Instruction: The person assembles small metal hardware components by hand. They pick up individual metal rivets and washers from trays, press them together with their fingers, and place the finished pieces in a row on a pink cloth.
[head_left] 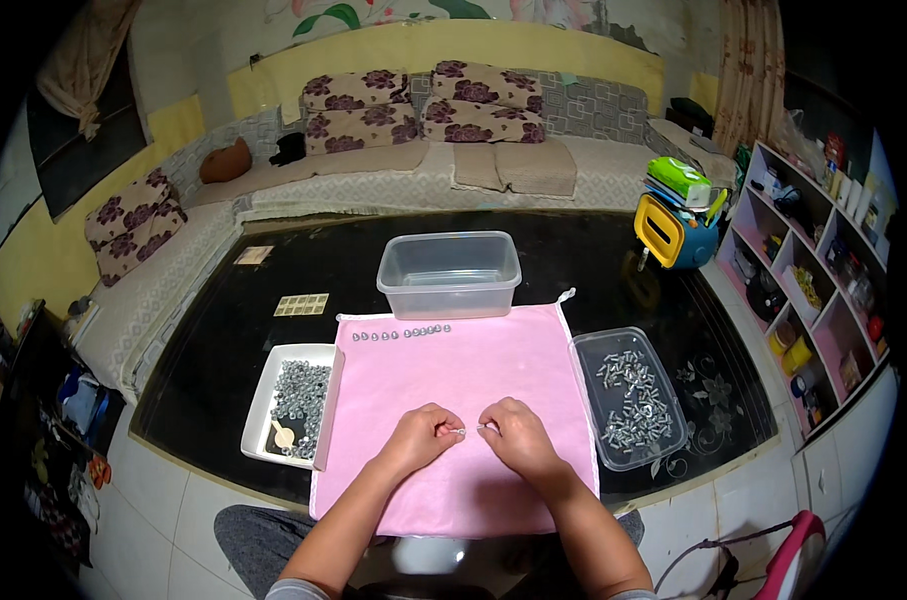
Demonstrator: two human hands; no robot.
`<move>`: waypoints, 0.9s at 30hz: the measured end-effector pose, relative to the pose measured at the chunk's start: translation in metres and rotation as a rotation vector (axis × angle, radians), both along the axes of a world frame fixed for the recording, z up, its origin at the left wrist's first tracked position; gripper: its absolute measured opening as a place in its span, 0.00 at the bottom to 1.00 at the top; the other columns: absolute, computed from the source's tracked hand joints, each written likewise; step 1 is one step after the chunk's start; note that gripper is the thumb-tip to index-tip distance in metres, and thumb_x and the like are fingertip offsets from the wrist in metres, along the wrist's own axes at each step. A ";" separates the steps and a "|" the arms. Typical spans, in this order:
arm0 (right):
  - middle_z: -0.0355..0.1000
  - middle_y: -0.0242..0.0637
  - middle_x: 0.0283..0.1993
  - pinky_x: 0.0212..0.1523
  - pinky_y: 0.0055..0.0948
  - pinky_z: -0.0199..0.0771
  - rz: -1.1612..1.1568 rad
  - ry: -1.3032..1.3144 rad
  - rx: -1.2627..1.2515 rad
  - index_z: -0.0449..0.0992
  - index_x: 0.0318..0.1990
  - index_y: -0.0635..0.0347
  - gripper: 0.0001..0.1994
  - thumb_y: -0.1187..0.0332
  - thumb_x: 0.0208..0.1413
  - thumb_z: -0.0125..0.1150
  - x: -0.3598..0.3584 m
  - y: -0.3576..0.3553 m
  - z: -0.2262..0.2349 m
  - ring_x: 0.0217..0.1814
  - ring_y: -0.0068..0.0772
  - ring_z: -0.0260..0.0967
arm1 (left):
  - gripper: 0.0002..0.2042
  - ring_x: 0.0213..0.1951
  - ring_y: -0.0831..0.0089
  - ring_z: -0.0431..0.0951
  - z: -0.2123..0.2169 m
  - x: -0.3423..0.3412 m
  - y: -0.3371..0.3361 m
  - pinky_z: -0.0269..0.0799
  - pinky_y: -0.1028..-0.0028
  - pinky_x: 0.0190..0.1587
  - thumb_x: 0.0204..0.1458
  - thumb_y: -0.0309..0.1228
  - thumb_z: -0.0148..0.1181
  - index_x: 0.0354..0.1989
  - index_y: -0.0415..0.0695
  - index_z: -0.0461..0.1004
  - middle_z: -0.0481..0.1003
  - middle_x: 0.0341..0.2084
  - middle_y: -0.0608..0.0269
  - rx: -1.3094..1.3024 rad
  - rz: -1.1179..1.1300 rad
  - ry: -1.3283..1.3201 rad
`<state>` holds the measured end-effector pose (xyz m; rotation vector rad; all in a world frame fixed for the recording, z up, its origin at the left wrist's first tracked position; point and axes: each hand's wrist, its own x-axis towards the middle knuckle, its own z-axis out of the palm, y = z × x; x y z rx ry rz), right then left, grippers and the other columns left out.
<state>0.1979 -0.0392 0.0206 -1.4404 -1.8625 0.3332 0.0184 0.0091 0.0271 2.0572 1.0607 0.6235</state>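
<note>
Over the pink cloth (423, 375), my two hands face each other with a narrow gap between their fingertips. My left hand (425, 437) is closed in a pinch on a small shiny metal piece (460, 432). Thumb and forefinger of my right hand (515, 432) pinch another small metal piece (482, 427); both are too small to name surely. Beside the cloth on the left, a white tray (255, 420) holds many metal nuts (301, 388) and a pale round scoop (284, 437). At the right, a clear plastic tray (592, 385) contains loose bolts (636, 410). Several small metal pieces (401, 333) stand in a row along the cloth's far edge.
A clear plastic tub (451, 303) stands at the cloth's far edge on the black glossy table (223, 320). Farther right are a yellow-and-blue container (663, 232) with a green pack (679, 180) on it, and a shelf unit (773, 245). A long sofa (373, 185) lines the back.
</note>
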 end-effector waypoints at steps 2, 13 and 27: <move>0.68 0.43 0.29 0.36 0.35 0.67 -0.018 -0.012 0.009 0.72 0.29 0.62 0.05 0.75 0.42 0.57 -0.002 0.002 0.001 0.34 0.43 0.66 | 0.08 0.24 0.77 0.71 -0.001 0.001 0.000 0.69 0.79 0.31 0.41 0.26 0.62 0.30 0.38 0.74 0.72 0.23 0.62 0.016 0.040 -0.017; 0.71 0.36 0.25 0.31 0.21 0.68 0.087 0.485 -0.245 0.72 0.30 0.64 0.05 0.73 0.46 0.59 -0.017 0.004 0.001 0.27 0.22 0.67 | 0.07 0.26 0.86 0.70 -0.023 0.005 -0.004 0.69 0.85 0.31 0.42 0.23 0.61 0.31 0.36 0.73 0.73 0.23 0.69 -0.245 0.119 -0.387; 0.71 0.32 0.26 0.31 0.18 0.68 0.079 0.756 -0.310 0.71 0.30 0.65 0.05 0.73 0.47 0.59 -0.018 0.011 -0.016 0.28 0.17 0.66 | 0.10 0.34 0.77 0.75 -0.020 -0.001 0.000 0.72 0.81 0.38 0.45 0.19 0.59 0.38 0.32 0.72 0.75 0.31 0.58 -0.429 0.066 -0.568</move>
